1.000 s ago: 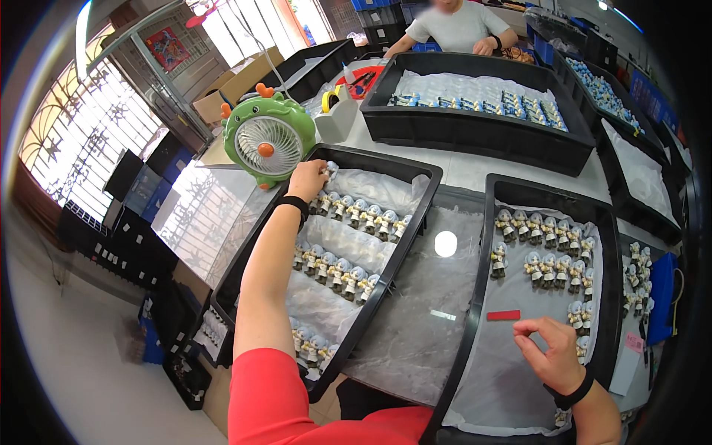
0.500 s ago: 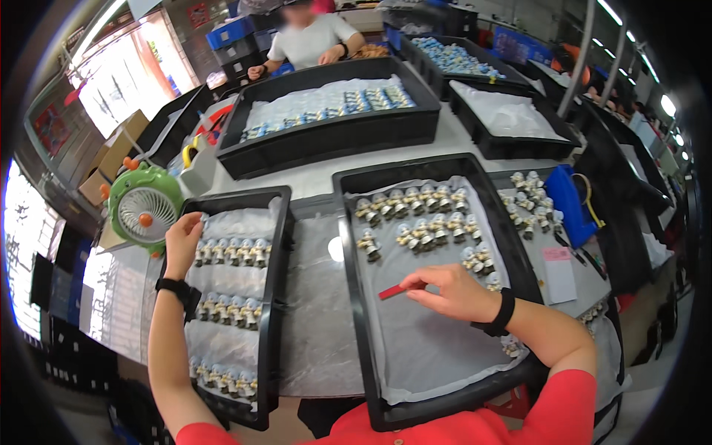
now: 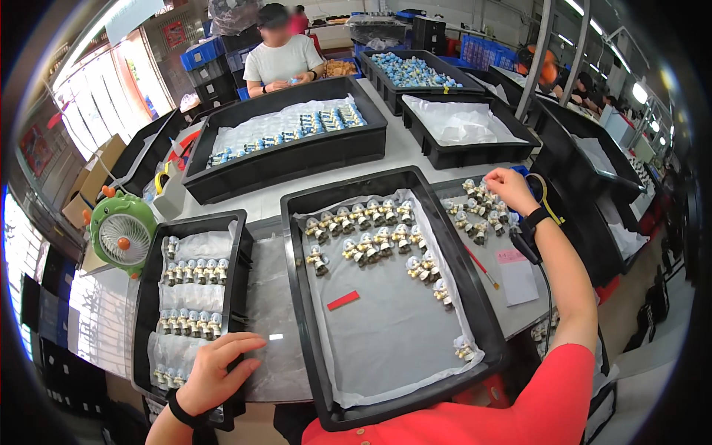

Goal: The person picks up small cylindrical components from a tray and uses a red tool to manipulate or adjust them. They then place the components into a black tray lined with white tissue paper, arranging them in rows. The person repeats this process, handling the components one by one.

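My right hand [image 3: 510,190] reaches to the far side of a loose pile of small figurines [image 3: 478,215], white and gold with pale blue heads, on the table at the right. Its fingers are closed, the tips touching the pile; what they pinch, if anything, is hidden. My left hand [image 3: 222,365] is open, fingers stretched, over the near right edge of the small black tray [image 3: 239,259]. Rows of similar figurines [image 3: 194,271] stand there on white sheets, with a single figurine [image 3: 172,247] at the far left corner. A red strip [image 3: 343,300] lies in the larger lined tray [image 3: 293,297], beside rows of figurines [image 3: 377,243].
A green fan [image 3: 122,236] stands left of the small tray. Farther back are a large black tray [image 3: 289,148] of blue figurines and a tray with white film [image 3: 463,126]. Paper [image 3: 518,282] and a thin red tool [image 3: 480,265] lie at the right. A co-worker [image 3: 285,63] is opposite.
My right hand has let go of the red strip and moved right to the pile. My left hand has drawn back from the small tray's far corner to its near side. The view has shifted.
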Demonstrator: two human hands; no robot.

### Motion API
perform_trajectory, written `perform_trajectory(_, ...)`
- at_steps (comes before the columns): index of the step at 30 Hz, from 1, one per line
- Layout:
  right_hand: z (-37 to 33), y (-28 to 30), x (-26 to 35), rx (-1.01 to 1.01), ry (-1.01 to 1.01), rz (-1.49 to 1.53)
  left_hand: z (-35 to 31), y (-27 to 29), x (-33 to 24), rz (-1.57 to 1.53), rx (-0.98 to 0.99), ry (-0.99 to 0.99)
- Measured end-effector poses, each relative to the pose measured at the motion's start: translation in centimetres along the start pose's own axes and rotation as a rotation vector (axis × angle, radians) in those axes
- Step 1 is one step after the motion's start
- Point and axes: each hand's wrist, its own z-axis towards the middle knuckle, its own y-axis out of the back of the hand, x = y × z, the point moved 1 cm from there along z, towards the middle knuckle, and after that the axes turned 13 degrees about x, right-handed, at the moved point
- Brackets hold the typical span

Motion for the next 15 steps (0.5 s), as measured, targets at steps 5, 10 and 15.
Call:
perform_trajectory(5,4.5,-0.1,-2.9,-0.272,0.182,-0.205,-0.7,-2.4,-2.6,-0.082,-0.034,0.045)
perform_trajectory(10,10.7,-4.6,-1.0,-0.337,0.012,-0.282,-2.6,-4.2,-6.1,-0.100,-0.078,0.148)
perform_trajectory(15,14.7,-5.9,-2.8,-0.261,-0.128,-0.416,-4.0,-5.2,-7.6,-0.198,-0.207,0.296)
